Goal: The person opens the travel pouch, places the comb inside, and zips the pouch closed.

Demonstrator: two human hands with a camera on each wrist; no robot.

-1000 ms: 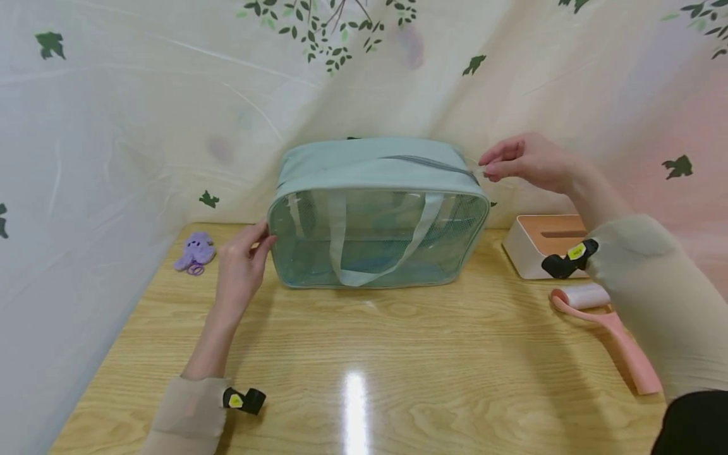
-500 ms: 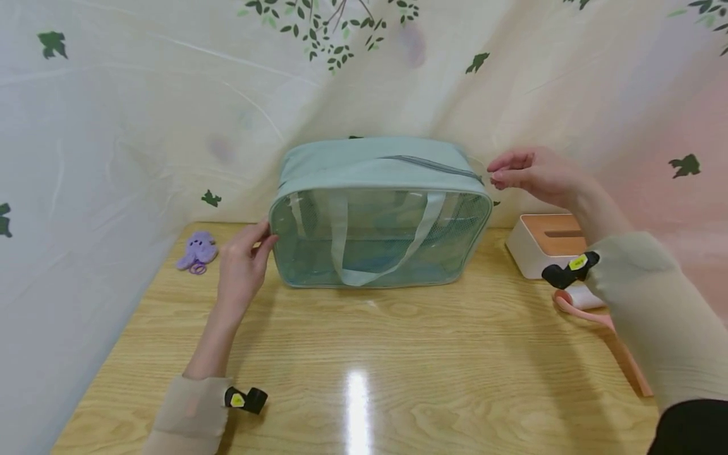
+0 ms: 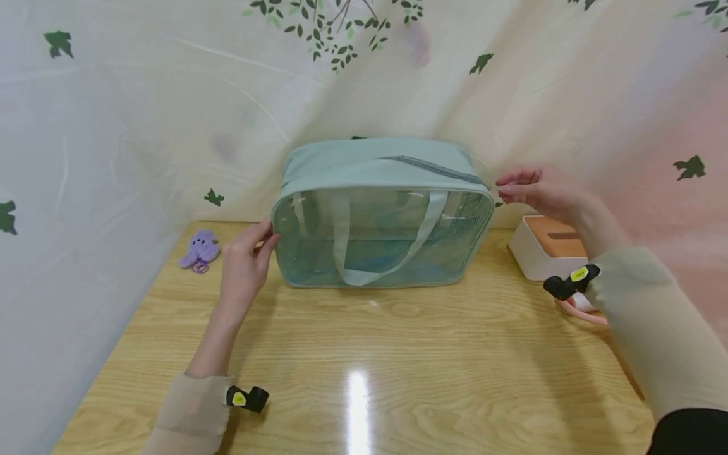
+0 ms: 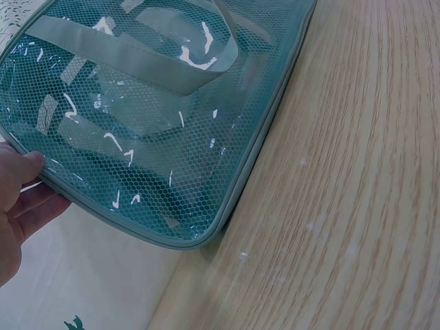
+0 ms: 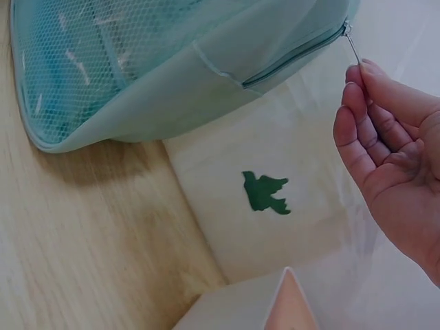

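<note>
A pale green zip bag (image 3: 309, 170) with clear mesh-patterned sides stands upright on the table at the back, its strap handle (image 3: 341, 237) hanging down the front. My left hand (image 3: 241, 259) holds the bag's left edge; the left wrist view shows the thumb (image 4: 31, 163) on the front and fingers behind the piping. At the upper right corner, my right hand (image 3: 546, 189) pinches the metal zipper pull (image 5: 354, 49) between thumb and forefinger, with the pull stretched away from the bag. The zipper (image 3: 435, 167) runs along the top towards that corner.
To the right stands a white tissue box (image 3: 529, 253) with a wood-coloured lid. A pink-handled lint roller (image 3: 582, 313) lies in front of it, mostly hidden by my right sleeve. On the far left sits a purple plush toy (image 3: 201, 246). A patterned cloth (image 3: 227, 95) hangs behind.
My right hand has moved down and rightward with the zipper pull, around the bag's upper right corner. The left hand keeps its hold on the bag's edge. The right sleeve now covers more of the lint roller.
</note>
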